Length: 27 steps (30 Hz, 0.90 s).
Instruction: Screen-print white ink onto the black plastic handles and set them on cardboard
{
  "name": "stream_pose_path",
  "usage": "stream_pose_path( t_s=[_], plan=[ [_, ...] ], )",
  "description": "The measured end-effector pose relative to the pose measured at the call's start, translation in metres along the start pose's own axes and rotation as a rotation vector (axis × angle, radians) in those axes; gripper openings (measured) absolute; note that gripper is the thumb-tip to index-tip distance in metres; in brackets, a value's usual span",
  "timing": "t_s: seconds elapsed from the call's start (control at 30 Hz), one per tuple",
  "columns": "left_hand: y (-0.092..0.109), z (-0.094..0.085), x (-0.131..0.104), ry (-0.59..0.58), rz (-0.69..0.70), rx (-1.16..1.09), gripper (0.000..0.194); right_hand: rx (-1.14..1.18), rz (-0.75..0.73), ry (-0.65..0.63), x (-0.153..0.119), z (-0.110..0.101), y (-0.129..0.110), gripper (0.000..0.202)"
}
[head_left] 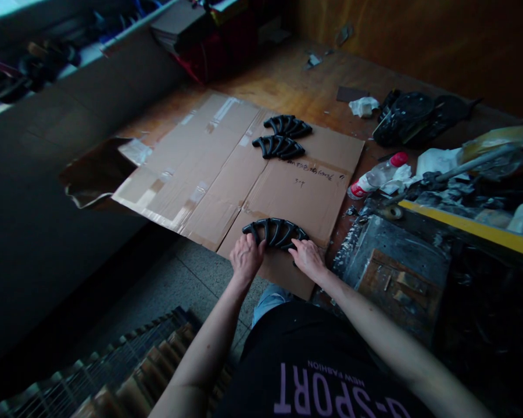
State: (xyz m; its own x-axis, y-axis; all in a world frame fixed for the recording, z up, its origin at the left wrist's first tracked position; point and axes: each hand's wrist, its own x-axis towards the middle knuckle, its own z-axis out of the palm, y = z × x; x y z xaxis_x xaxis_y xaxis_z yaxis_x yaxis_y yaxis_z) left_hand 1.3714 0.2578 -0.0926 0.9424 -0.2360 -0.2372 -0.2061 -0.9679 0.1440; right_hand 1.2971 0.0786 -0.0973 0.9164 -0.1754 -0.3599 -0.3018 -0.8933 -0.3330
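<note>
A curved black ribbed part (276,231), like a fan-shaped grille segment, lies at the near edge of the flattened cardboard (305,206). My left hand (246,255) is closed on its left end, with the thumb against a rib. At its right end my right hand (308,258) grips it between thumb and fingers; some fingertips are hidden. Farther back on the cardboard, two similar black ribbed parts sit one behind the other, a nearer ribbed part (279,147) and a farther ribbed part (287,125).
On the right stand a plastic bottle (377,175) with a red cap, crumpled white paper (364,107) and a dark box-like bench (387,255) with wood scraps. A red box (218,49) is at the back. A rack of wooden pieces (143,377) stands low at left.
</note>
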Motion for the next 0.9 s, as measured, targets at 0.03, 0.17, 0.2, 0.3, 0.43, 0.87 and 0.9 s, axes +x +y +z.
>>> stream_pose_path(
  t_s=[0.03,0.17,0.2,0.3,0.43,0.87,0.9],
  plan=[
    [0.003,0.004,-0.007,0.056,0.068,-0.026,0.056,0.001,0.003,-0.003,0.0,0.0,0.0,0.043],
    [0.019,0.027,-0.016,0.091,0.295,-0.124,0.06,0.006,0.019,-0.043,0.004,-0.003,-0.005,0.043],
    [0.024,0.033,-0.014,0.079,0.302,-0.132,0.062,0.009,0.024,-0.055,0.005,-0.004,-0.006,0.043],
    [0.032,0.044,-0.006,0.06,0.285,-0.132,0.06,0.012,0.033,-0.064,0.006,-0.007,-0.009,0.044],
    [0.027,0.047,0.009,0.045,0.345,-0.147,0.05,0.027,0.043,-0.066,0.008,-0.005,-0.01,0.043],
    [0.047,-0.018,0.229,0.11,0.391,-0.078,0.057,0.04,0.043,-0.102,0.058,-0.018,-0.035,0.052],
    [0.05,-0.021,0.24,0.094,0.379,-0.071,0.057,0.026,0.039,-0.11,0.058,-0.017,-0.036,0.051]
  ],
)
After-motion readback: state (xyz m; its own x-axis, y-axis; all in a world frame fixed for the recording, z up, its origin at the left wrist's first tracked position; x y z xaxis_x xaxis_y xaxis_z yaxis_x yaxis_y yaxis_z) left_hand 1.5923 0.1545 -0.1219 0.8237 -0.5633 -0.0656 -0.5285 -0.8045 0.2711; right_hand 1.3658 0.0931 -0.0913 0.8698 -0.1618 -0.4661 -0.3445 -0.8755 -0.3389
